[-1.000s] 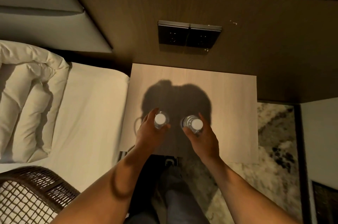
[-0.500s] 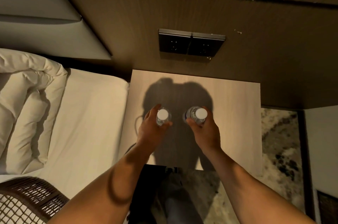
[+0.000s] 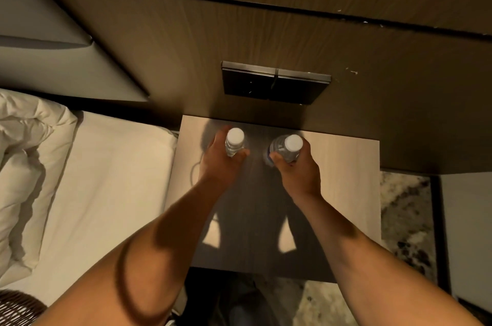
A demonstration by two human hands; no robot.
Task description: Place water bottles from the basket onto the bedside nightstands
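Seen from above, two clear water bottles with white caps are over the back part of the light wooden nightstand point(image 3: 346, 192). My left hand point(image 3: 221, 165) is wrapped around the left bottle point(image 3: 234, 143). My right hand point(image 3: 298, 171) grips the right bottle point(image 3: 288, 148), which leans slightly. Both sit close to the wall; whether their bases touch the top is hidden by my hands. A corner of the dark wicker basket point(image 3: 18, 307) shows at the bottom left.
A dark double socket panel point(image 3: 275, 83) sits on the wood wall just behind the nightstand. The bed point(image 3: 106, 192) with a white sheet and a pillow point(image 3: 24, 160) lies to the left. Patterned carpet point(image 3: 404, 219) is to the right and below.
Both hands have carried the bottles from the nightstand's front half toward its back edge near the wall. The camera has moved forward, so less of the basket shows.
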